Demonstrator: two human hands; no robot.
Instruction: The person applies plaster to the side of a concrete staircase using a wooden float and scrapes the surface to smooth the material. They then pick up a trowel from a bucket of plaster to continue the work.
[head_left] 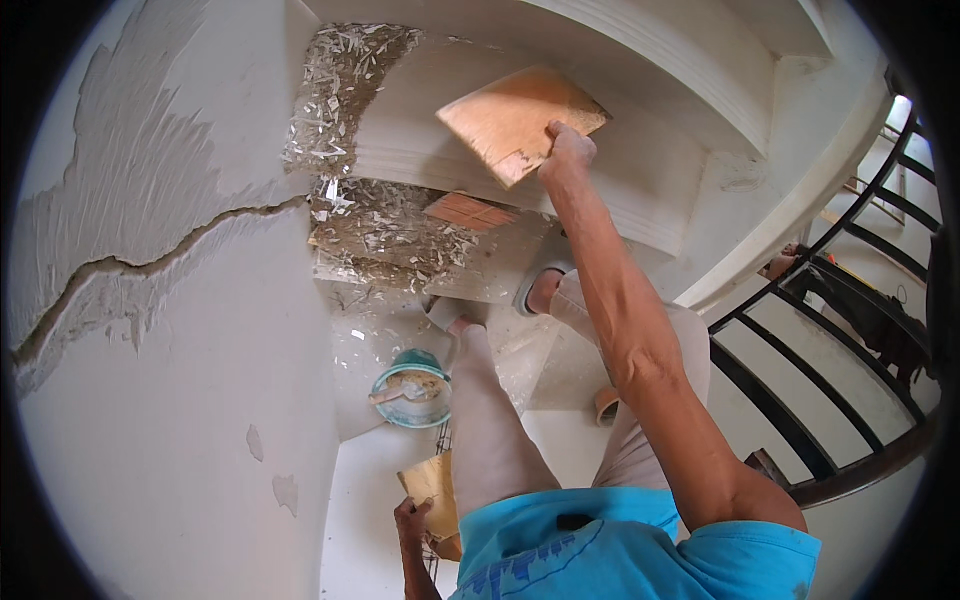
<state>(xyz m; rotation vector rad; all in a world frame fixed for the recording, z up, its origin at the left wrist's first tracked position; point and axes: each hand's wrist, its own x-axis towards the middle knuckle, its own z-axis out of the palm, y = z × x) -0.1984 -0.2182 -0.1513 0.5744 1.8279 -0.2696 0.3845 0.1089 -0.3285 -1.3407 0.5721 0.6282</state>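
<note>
My right hand [568, 148] holds a square, light orange board [505, 115] by its near edge, raised over the upper stair at the top middle. The board's corner is worn. Low at the left of my body, my left hand [414, 515] grips a yellowish board [428, 480], partly hidden by my leg and shirt. A teal bucket [420, 358] with pale paste and a flat-bladed tool [390, 393] sits beside my left leg. A reddish tile [470, 208] lies on the debris-strewn step [365, 245] beneath the raised board.
The white wall [170, 400] at left has a long jagged crack [180, 250]. Steps [640, 60] rise at the top. A black curved railing [775, 395] runs along the right, with dark items [880, 325] visible beyond it. A small terracotta-coloured container [606, 403] is by my right leg.
</note>
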